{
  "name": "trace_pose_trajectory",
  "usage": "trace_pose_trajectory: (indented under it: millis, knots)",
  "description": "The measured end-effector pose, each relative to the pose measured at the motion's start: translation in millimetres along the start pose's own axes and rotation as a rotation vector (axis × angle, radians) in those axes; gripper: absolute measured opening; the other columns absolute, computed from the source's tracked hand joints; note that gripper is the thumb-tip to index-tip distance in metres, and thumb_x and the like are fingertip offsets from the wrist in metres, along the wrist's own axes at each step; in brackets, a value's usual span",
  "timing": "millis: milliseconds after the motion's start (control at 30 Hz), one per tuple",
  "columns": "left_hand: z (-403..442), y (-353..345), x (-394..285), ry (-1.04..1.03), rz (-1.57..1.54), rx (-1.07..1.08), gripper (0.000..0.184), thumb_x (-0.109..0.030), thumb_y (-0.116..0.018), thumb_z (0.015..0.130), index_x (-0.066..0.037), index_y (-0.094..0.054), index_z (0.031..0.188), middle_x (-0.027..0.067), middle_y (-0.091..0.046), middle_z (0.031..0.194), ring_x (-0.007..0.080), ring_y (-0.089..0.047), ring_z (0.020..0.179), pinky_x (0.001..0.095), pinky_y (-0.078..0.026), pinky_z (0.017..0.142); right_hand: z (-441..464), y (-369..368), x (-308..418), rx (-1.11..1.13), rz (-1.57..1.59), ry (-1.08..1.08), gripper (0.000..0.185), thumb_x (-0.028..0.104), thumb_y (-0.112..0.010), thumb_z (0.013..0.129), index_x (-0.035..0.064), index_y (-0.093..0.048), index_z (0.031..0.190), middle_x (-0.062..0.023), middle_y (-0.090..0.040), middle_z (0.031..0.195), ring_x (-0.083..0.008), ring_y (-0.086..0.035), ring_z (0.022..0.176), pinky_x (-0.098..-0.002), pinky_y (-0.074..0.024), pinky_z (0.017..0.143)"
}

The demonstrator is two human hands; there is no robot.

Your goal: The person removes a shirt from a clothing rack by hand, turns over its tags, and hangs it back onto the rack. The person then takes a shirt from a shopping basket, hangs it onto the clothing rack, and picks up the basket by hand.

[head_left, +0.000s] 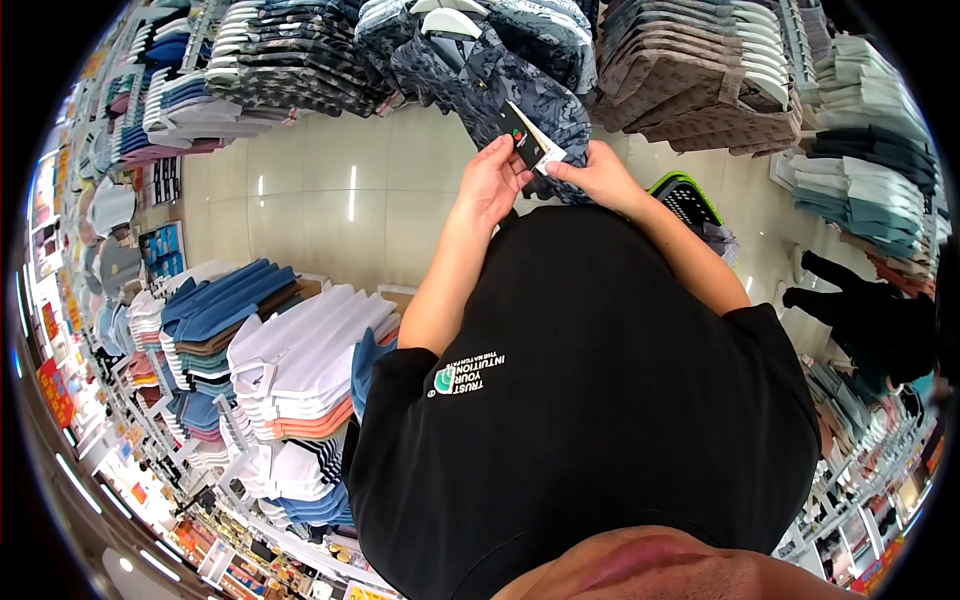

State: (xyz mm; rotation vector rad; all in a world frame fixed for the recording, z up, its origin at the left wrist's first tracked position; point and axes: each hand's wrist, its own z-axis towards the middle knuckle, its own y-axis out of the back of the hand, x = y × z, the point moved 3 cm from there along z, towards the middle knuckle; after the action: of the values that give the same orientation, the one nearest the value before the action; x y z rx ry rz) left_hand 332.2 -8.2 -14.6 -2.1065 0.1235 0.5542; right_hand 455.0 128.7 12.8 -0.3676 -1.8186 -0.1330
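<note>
- The left hand (492,182) pinches the black tag (521,140) between thumb and fingertips, close to its lower left edge
- The right hand (604,180) has its thumb at the lower corner of the white tag (549,152); its other fingers are partly hidden, so I cannot tell whether it grips the tag alone or the cloth as well
- Both tags lie in front of the patterned shirt (490,82), a dark grey-blue garment hanging from a white hanger (450,22) at the top centre of the view, ahead of the person
- The black tag carries a small red and green mark and partly overlaps the white one
- Camouflage shirts (300,62) hang in a row to the left of the patterned shirt, and brown shirts (690,85) hang to its right
- Beyond the right forearm, a black basket (690,203) with a bright green rim stands low by the pale tiled floor (330,190), with some grey cloth (718,240) beside it
- White polo shirts (300,335) hang at the lower left, next to blue shirts (225,300)
- Another person (870,315) in black clothing is at the right, well apart from both hands
- The wearer's black T-shirt (600,400) fills the middle, with white lettering and a green logo on the chest
</note>
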Motion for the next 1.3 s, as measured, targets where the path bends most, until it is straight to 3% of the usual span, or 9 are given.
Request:
trace_pose_trajectory:
  millis: [100,200,267,400,600,667,700,833,1300]
  knots:
    - [0,1,1,-0.073,0.13,-0.055,0.014,-0.02,-0.054,0.099,-0.009,-0.057,0.108,0.0015,-0.064,0.093,0.0128,-0.061,0.084,0.0246,-0.045,0.063,1,0,-1,-0.009,-0.035,-0.023,0.029,0.019,-0.073,0.087,-0.0017,-0.066,0.106,-0.0032,-0.069,0.095,-0.0081,-0.06,0.082,-0.0265,-0.0499,0.075]
    - [-3,-12,-6,-0.276,0.509,-0.271,0.037,-0.017,-0.061,0.094,-0.004,-0.049,0.127,0.0051,-0.061,0.102,0.0138,-0.06,0.088,0.0269,-0.048,0.064,2,2,-6,-0.046,-0.107,-0.031,0.026,0.019,-0.073,0.087,-0.0014,-0.067,0.102,-0.0024,-0.069,0.09,-0.0072,-0.059,0.078,-0.0261,-0.0495,0.073]
    - [-8,-27,-16,-0.698,0.909,-0.356,0.064,-0.017,-0.066,0.089,0.001,-0.035,0.142,0.0097,-0.056,0.116,0.0149,-0.058,0.091,0.0289,-0.051,0.067,0,0,0,-0.053,-0.158,-0.015,0.024,0.018,-0.072,0.087,-0.0004,-0.067,0.101,-0.0014,-0.068,0.089,-0.0065,-0.058,0.076,-0.0262,-0.0485,0.07]
    - [-7,-48,-25,-0.739,1.344,-0.337,0.079,-0.029,-0.072,0.082,0.005,-0.034,0.142,0.0213,-0.047,0.134,0.0327,-0.054,0.116,0.0372,-0.047,0.094,-2,-6,5,-0.038,-0.196,-0.012,0.021,0.018,-0.071,0.088,0.0005,-0.068,0.099,-0.0002,-0.068,0.086,-0.0061,-0.057,0.074,-0.027,-0.0478,0.068]
    - [12,-38,-12,-0.656,1.086,-0.287,0.073,-0.029,-0.074,0.083,0.005,-0.041,0.138,0.0222,-0.051,0.131,0.0327,-0.054,0.117,0.0378,-0.044,0.099,0,-6,6,-0.097,-0.454,0.161,0.024,0.022,-0.073,0.085,0.0,-0.067,0.089,-0.0062,-0.063,0.067,-0.0112,-0.054,0.059,-0.032,-0.0455,0.057]
    - [9,-38,-19,-0.588,0.704,-0.13,0.065,-0.025,-0.072,0.087,0.002,-0.042,0.138,0.0162,-0.055,0.126,0.0261,-0.058,0.112,0.0329,-0.047,0.094,0,-4,3,-0.103,-0.35,0.108,0.024,0.023,-0.073,0.085,0.0003,-0.067,0.089,-0.0047,-0.064,0.068,-0.0109,-0.055,0.06,-0.0314,-0.0462,0.058]
    - [5,-36,-25,-0.476,0.733,-0.15,0.056,-0.02,-0.066,0.093,-0.004,-0.041,0.141,0.0113,-0.055,0.128,0.0175,-0.064,0.099,0.0279,-0.052,0.074,-1,-3,0,-0.104,-0.246,0.053,0.024,0.024,-0.073,0.085,0.0005,-0.068,0.09,-0.0032,-0.065,0.069,-0.0106,-0.055,0.061,-0.0308,-0.047,0.059]
    - [-15,-37,-45,-0.301,0.58,-0.172,0.051,-0.025,-0.059,0.097,-0.007,-0.041,0.141,0.0133,-0.057,0.124,0.0222,-0.067,0.092,0.028,-0.052,0.066,0,4,-4,-0.118,-0.137,0.04,0.026,0.025,-0.073,0.086,-0.0003,-0.068,0.091,-0.0017,-0.066,0.074,-0.0095,-0.057,0.067,-0.0293,-0.0484,0.064]
    - [10,-50,-27,-0.5,0.418,-0.338,0.047,-0.018,-0.076,0.085,-0.003,-0.044,0.116,0.0083,-0.055,0.1,0.0214,-0.066,0.083,0.0341,-0.057,0.069,5,-9,26,0.001,-0.323,0.031,0.035,0.031,-0.076,0.084,0.0001,-0.066,0.098,-0.0029,-0.068,0.083,-0.0096,-0.059,0.073,-0.0299,-0.0499,0.069]
